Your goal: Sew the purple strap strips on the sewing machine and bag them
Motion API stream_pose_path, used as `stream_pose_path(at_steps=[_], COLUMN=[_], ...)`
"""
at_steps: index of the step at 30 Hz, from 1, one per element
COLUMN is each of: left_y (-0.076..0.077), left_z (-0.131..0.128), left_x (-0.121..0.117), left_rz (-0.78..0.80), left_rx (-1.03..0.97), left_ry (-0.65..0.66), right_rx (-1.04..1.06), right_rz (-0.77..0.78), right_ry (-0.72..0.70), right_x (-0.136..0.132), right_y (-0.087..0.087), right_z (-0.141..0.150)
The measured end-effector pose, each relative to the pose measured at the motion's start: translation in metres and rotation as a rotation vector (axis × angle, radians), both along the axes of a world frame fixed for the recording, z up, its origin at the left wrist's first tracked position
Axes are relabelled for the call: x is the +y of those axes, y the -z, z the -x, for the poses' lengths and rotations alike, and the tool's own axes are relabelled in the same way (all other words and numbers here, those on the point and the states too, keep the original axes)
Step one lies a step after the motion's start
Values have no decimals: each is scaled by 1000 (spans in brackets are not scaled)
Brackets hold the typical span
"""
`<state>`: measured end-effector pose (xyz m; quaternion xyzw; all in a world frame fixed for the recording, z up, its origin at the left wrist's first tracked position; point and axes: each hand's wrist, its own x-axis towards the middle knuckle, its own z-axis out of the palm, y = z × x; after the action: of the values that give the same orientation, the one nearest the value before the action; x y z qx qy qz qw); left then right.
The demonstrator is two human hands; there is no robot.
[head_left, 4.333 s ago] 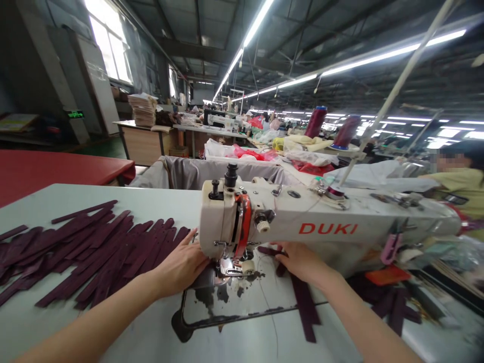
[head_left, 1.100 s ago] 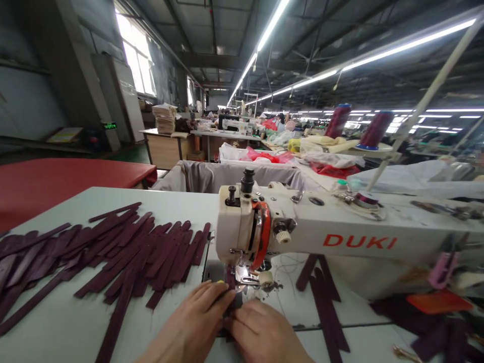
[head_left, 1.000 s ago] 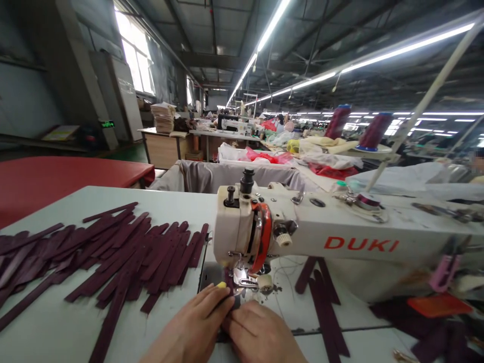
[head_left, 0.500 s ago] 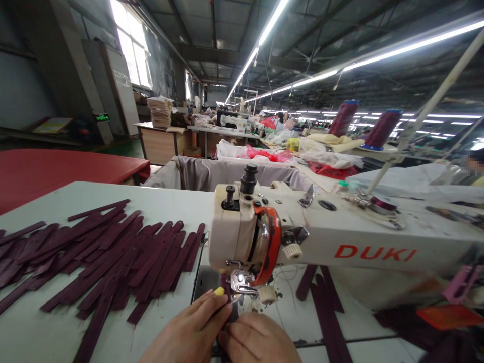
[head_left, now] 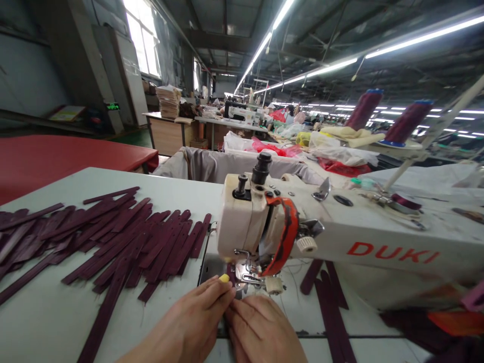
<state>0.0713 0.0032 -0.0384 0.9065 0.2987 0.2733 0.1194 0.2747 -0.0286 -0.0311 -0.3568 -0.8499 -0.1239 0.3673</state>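
Observation:
My left hand (head_left: 189, 322) and my right hand (head_left: 260, 330) lie side by side on the table, just in front of the presser foot (head_left: 247, 277) of a white DUKI sewing machine (head_left: 340, 237). Their fingers are pressed together on a dark purple strap piece (head_left: 231, 272) that runs under the foot; most of it is hidden by the hands. My left forefinger has a yellow nail and points at the foot.
Several purple straps (head_left: 113, 242) lie fanned out on the white table (head_left: 45, 312) to the left. More straps (head_left: 328, 302) lie right of the needle under the machine arm. Two purple thread cones (head_left: 408, 121) stand behind. A red table (head_left: 56, 161) is at far left.
Since 4.3 s ago both hands came together in front of the presser foot. In the last second they have stayed on the strap; the view shifted slightly closer and to the left.

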Motion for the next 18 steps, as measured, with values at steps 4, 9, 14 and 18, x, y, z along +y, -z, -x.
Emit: stream_pose_path(at_steps=[4, 9, 14, 18], left_y=[-19, -42, -34, -31], left_z=[-10, -20, -18, 1], left_x=[0, -1, -4, 4], left_rz=[-73, -193, -85, -189], left_rx=[-8, 60, -21, -25], left_ry=[28, 26, 8, -63], right_rx=[11, -16, -3, -75], right_rz=[6, 24, 40, 28], right_ry=[-10, -1, -11, 104], right_x=[-2, -3, -1, -15], right_y=[-1, -1, 1, -16], right_z=[-3, -6, -1, -18])
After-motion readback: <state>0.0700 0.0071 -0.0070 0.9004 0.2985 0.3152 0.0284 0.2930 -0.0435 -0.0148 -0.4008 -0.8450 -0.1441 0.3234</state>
